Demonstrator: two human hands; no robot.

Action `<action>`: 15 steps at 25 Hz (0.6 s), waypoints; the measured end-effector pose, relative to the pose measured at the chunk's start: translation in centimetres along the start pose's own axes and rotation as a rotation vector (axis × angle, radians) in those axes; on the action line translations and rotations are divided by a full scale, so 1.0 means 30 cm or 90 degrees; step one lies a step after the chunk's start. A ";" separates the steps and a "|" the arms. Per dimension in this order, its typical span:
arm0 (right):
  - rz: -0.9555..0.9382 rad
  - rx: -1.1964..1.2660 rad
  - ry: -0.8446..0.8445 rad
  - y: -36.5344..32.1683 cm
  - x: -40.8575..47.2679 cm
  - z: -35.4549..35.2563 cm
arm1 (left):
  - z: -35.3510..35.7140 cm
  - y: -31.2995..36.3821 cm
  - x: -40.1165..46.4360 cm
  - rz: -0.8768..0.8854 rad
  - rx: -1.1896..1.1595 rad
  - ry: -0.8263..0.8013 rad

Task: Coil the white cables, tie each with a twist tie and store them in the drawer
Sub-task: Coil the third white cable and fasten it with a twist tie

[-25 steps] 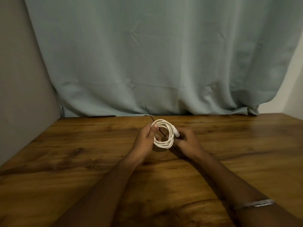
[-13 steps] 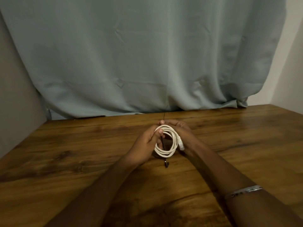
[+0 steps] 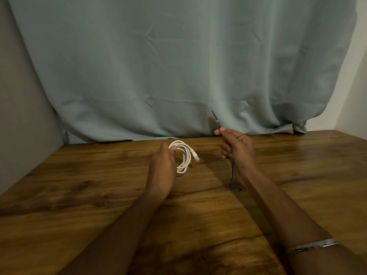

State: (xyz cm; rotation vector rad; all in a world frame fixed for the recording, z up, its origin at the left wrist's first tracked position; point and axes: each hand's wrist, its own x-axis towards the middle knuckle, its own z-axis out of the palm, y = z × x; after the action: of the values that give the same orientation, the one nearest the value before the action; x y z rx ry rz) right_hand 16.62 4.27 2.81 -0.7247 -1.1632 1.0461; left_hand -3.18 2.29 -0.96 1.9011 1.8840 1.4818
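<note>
Wooden table (image 3: 99,195), left hand (image 3: 161,167) holding coiled cable (image 3: 183,155), right hand (image 3: 237,147) pinching twist tie (image 3: 215,118)

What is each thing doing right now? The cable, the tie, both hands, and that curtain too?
Cable: coiled in loops, not tied yet, held above the table.
Twist tie: off the cable, one end poking up, the other hanging down.
Left hand: grips the coil.
Right hand: pinches the twist tie, apart from the coil.
Curtain: drawn shut, hem resting at the table's back edge.
Table: wooden top under both arms.
</note>
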 end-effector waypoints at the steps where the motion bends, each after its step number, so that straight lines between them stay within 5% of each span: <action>1: 0.025 -0.043 -0.030 -0.006 -0.015 0.015 | -0.008 -0.003 0.005 -0.022 0.000 0.023; 5: 0.181 -0.289 -0.151 0.046 -0.088 0.090 | -0.012 0.002 0.008 -0.043 -0.011 0.075; 15: 0.158 -0.163 -0.031 0.109 -0.105 0.128 | 0.023 0.038 -0.026 0.033 0.001 0.015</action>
State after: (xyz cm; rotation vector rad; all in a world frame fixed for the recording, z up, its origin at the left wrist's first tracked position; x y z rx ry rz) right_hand 11.90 2.36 -0.22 -1.0723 -1.2861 1.1356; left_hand -1.74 1.77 -1.01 1.9557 1.8598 1.5250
